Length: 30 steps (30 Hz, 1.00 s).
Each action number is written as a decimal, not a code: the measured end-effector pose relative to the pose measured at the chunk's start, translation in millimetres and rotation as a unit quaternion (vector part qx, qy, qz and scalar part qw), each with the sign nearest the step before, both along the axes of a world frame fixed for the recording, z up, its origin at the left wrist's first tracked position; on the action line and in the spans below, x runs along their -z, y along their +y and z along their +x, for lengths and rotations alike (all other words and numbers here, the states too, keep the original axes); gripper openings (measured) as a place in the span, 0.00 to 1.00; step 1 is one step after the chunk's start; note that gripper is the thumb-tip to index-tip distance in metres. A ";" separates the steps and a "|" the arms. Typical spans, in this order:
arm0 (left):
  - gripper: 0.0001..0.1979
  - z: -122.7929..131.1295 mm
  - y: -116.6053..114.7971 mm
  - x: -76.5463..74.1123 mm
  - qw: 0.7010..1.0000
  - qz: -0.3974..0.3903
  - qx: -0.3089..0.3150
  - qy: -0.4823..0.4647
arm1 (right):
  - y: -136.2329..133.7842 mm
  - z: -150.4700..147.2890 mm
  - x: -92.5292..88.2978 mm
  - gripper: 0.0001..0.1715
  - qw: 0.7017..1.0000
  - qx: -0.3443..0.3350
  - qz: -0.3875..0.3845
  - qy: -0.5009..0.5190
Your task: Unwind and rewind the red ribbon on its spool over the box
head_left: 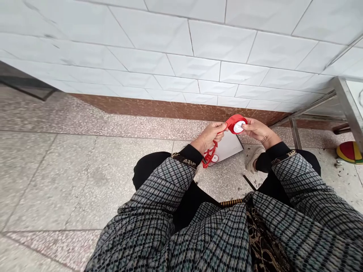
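A roll of red ribbon (237, 125) with a round white printed label is held between my two hands, above the floor. My right hand (256, 130) grips the roll from its right side, thumb on the label. On the left, my left hand (212, 134) is closed on the strip of ribbon that runs off the roll. Below the hands lies a flat white board (229, 145) with a dark edge. Near its left side are a looped red item (209, 156) and a small white disc (215, 158); my left hand and sleeve partly cover them.
A white tiled wall (181, 68) with a brown skirting rises ahead. To the right stands a metal-framed table (344, 102), with a colourful ball (350, 152) beneath it. A thin black stick (249, 182) and small dark bits lie on the stone floor (85, 170) between and beside my legs.
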<state>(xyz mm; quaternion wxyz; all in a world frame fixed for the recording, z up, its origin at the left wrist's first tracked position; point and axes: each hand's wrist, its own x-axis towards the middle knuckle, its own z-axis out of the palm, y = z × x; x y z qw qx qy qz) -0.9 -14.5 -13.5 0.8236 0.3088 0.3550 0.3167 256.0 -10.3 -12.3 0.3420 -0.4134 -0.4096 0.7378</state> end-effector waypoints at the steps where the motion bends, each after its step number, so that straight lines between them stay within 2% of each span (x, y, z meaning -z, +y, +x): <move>1: 0.23 0.4 -0.4 -1.3 1.000 -0.011 -0.006 -0.005 | 0.0 -1.5 0.9 0.36 1.000 0.007 -0.005 -0.001; 6: 0.23 1.3 -1.8 -12.1 0.998 -0.054 -0.026 -0.014 | -0.9 -9.4 2.9 0.38 0.999 0.031 -0.008 0.001; 10: 0.23 4.6 -6.0 -23.8 0.995 -0.070 -0.054 -0.043 | -3.6 -12.3 -3.4 0.39 0.999 0.042 0.016 0.006; 14: 0.23 10.8 -17.6 -34.9 0.993 -0.046 -0.074 -0.084 | -13.3 -15.9 -16.2 0.39 0.997 0.068 0.042 0.017; 17: 0.25 13.7 -28.0 -41.6 0.993 -0.013 -0.089 -0.081 | -22.1 -19.3 -27.5 0.40 0.995 0.080 0.048 0.032; 22: 0.30 17.1 -38.4 -48.7 0.991 0.043 -0.112 -0.061 | -30.5 -20.7 -41.0 0.32 0.992 0.089 0.049 0.070; 26: 0.25 22.6 -39.0 -50.2 0.987 0.052 -0.133 -0.068 | -33.6 -28.3 -40.4 0.26 0.987 0.120 0.030 0.103; 30: 0.27 20.2 -30.5 -49.5 0.987 0.044 -0.134 -0.079 | -31.3 -47.0 -40.0 0.22 0.980 0.156 0.003 0.120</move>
